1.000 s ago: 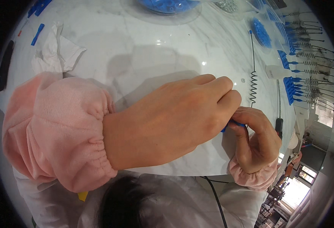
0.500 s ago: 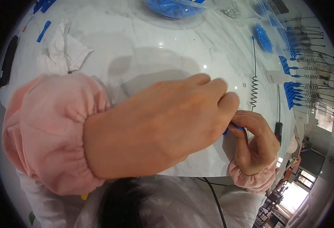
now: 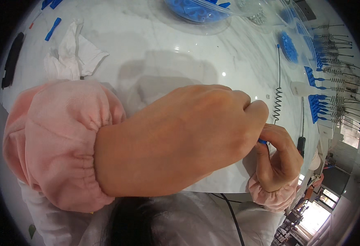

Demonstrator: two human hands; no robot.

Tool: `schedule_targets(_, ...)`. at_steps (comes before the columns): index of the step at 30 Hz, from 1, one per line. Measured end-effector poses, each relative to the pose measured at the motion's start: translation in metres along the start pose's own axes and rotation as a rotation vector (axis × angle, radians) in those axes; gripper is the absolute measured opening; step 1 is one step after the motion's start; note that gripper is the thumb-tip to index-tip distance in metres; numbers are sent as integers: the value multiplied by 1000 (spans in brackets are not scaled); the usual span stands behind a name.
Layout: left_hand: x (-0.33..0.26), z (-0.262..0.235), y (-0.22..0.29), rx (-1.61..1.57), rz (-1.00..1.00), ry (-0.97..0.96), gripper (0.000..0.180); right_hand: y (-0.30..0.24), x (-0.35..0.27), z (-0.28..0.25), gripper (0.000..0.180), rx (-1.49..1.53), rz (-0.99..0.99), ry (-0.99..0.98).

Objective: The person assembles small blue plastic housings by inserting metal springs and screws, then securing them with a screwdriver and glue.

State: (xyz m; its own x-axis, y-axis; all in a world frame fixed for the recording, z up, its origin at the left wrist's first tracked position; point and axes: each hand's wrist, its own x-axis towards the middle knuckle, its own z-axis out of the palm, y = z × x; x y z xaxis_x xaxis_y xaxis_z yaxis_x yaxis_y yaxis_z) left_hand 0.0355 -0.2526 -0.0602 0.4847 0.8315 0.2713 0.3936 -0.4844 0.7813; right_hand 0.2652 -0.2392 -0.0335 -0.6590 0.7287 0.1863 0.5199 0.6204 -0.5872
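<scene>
Your left hand (image 3: 192,135) is across the middle, back of the hand up, fingers curled under; fingertips hidden, so can't tell what they grip. Your right hand (image 3: 280,153) is just beside it, thumb and index finger pinched on a small blue piece (image 3: 262,141). Most of that piece is covered, just a sliver showing between your 2 hands, near the front edge of the marble-look table (image 3: 229,45). Pink cuffs on both your wrists.

Coiled black wire (image 3: 278,104) runs up from behind your right fingers, straight above the coil, blue tip at the far end. Can't tell whether it joins the blue piece. Small shiny ring (image 3: 268,96) just left of the coil.

Right of your right hand: black-handled tool (image 3: 301,143), shaft pointing away from you. Beyond it, a white bottle-like item (image 3: 302,89), then a blue rack (image 3: 313,108) with many coiled wires sticking out to the right.

Far side: clear bowl of blue tubular parts (image 3: 198,11), silvery bits (image 3: 257,15) in a clear container, small blue beads (image 3: 288,47).

Your left: crumpled white tissue (image 3: 71,53), blue stick (image 3: 53,29), long black item (image 3: 12,61) near the edge.
</scene>
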Motion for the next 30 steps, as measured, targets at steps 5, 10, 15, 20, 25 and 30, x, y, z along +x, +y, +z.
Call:
schedule_targets(5, -2, 9, -6, -58, -15, -29, 20, 1, -2, 2, 26, 18, 12, 10)
schedule_targets(10, -2, 7, -9, -62, -16, -35, 20, -1, 0, 4, 26, 13, 28, 6)
schedule_targets(15, -1, 6, -8, -69, 15, 8, 20, -1, -1, 3, 25, 11, 10, 7)
schedule_targets(20, 0, 8, -8, -117, 32, 29, 20, 0, -1, 2, 24, 26, 26, 7)
schedule_targets(25, -1, 12, -10, -124, 9, 4, 19, 0, -1, 3, 24, 19, 14, 10)
schedule_targets(30, 2, 13, -12, -120, -16, 0, 19, 3, -2, 5, 23, 40, 31, 40)
